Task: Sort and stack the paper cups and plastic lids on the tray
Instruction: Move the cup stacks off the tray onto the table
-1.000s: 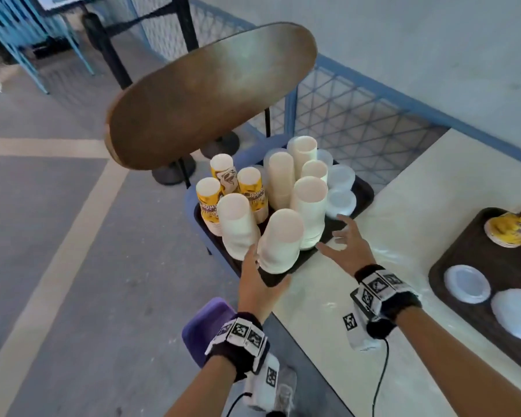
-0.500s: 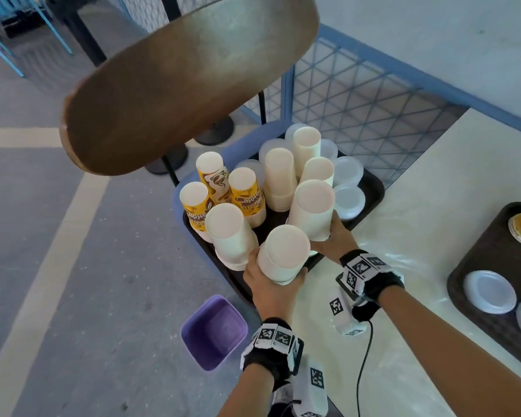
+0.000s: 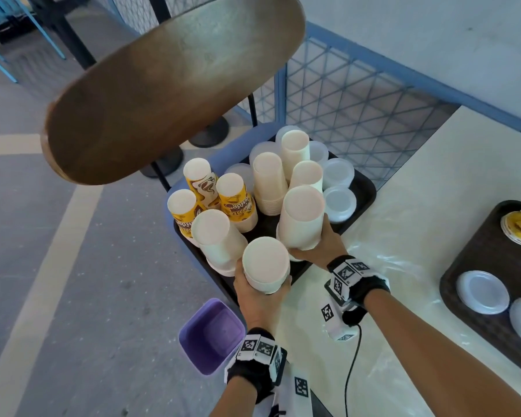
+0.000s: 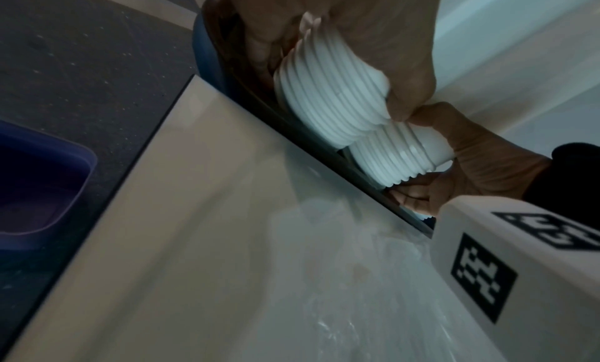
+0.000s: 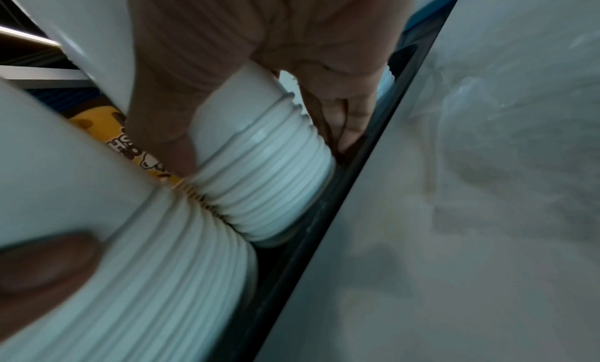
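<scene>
Your left hand (image 3: 260,296) wraps the nearest stack of white cups (image 3: 265,264) low at its rims, so the nested stack holds together. Beyond it, your right hand (image 3: 319,246) grips a taller stack (image 3: 303,219) likewise, on the dark tray (image 3: 364,188) at the table (image 3: 403,206) edge.

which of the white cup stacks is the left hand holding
The nearest white stack, at the tray's front edge. The left hand grips its rims from below. The right hand holds the taller stack just behind it.
</scene>
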Tool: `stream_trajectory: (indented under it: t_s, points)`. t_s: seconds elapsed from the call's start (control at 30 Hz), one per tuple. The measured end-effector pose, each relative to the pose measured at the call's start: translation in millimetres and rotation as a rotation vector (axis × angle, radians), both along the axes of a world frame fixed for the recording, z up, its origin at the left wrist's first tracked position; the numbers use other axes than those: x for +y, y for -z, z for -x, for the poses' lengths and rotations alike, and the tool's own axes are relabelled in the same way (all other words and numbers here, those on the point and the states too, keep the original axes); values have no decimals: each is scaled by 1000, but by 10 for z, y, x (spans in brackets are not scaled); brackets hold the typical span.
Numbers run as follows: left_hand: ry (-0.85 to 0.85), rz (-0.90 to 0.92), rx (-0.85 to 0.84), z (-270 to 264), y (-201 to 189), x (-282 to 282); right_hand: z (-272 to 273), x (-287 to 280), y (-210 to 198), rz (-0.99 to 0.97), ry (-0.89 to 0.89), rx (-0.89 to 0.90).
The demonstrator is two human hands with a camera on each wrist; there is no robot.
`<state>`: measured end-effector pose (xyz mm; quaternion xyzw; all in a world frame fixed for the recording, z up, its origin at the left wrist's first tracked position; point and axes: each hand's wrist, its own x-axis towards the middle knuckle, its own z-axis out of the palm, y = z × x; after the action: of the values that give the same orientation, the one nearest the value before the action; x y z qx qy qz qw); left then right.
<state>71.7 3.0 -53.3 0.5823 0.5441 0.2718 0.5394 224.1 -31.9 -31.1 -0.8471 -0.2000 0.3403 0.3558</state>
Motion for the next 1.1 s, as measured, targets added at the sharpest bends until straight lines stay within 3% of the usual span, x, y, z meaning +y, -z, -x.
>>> stream_trajectory:
  t_s: [0.27, 0.73, 0.97, 1.1]
  points:
    - [5, 43, 14, 153, 21, -28, 31, -130, -120, -112, 44, -30]
    - [308, 42, 61, 220, -153, -105, 127, -717, -190, -239, 291, 31]
    - [567, -62, 11, -21, -493, -366, 116, -1373, -422, -226, 476, -71]
    - [826, -134, -68, -277, -689, -650, 158, -2027, -603, -228, 654, -133]
